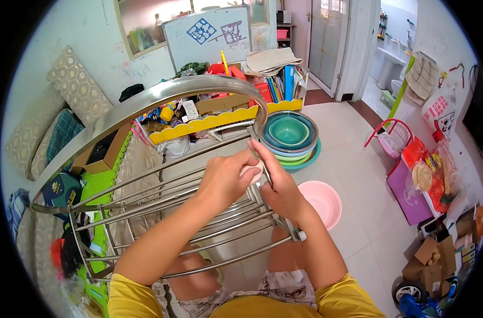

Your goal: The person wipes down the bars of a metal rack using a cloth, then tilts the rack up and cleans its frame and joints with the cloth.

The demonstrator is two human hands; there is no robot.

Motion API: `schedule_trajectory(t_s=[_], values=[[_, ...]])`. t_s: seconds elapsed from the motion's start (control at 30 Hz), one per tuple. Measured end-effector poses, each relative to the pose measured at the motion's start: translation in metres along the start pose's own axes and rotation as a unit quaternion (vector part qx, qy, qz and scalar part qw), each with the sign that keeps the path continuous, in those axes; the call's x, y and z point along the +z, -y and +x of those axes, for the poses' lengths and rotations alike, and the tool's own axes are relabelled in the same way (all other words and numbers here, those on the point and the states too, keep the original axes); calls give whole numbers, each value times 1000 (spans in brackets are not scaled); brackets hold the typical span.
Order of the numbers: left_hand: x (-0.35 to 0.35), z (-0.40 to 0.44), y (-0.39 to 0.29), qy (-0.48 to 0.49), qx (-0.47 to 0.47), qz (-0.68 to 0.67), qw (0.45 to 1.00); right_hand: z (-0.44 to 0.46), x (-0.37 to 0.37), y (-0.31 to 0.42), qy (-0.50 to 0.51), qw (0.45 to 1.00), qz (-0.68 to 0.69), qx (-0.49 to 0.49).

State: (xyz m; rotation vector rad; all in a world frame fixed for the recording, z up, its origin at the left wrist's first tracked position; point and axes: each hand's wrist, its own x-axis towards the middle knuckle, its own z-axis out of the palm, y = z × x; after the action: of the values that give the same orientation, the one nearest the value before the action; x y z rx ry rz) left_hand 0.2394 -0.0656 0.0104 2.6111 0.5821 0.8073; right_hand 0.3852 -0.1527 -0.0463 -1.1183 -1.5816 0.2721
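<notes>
A stainless-steel rack [178,206] with several parallel rods lies tilted across my lap. A thick curved metal tube [162,86] arches over its far side. At the rack's right end, my left hand [226,175] is closed on a small whitish piece [252,170], perhaps cloth, pressed near the end bar. Most of that piece is hidden by the fingers. My right hand [278,185] wraps around the flat end bar [265,164], its fingers touching or nearly touching the left ones. A white cap [302,236] covers a rod end just below the right hand.
Stacked basins [289,132] stand on the floor beyond the rack, with a pink basin [322,204] nearer. A yellow-edged shelf [209,127] full of toys and books is ahead. On the right are a purple box [405,193] and a cardboard box [429,265].
</notes>
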Motion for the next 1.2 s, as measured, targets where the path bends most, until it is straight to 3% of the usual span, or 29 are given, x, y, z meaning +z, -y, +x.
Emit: schedule_trajectory(t_s=[0.23, 0.5, 0.83, 1.03, 1.2], values=[[-3, -8, 10, -28, 43, -40, 998, -1, 0, 4, 5, 1000, 25, 10], [-26, -29, 13, 9, -55, -44, 997, -2, -1, 7, 2, 1000, 24, 17], [-11, -10, 8, 1, -60, -77, 995, -2, -1, 10, 4, 999, 27, 40], [0, 1, -6, -7, -23, -14, 1000, -2, 0, 5, -3, 1000, 5, 11], [6, -3, 1, -57, 68, 17, 996, -1, 2, 1, 1, 1000, 20, 4]])
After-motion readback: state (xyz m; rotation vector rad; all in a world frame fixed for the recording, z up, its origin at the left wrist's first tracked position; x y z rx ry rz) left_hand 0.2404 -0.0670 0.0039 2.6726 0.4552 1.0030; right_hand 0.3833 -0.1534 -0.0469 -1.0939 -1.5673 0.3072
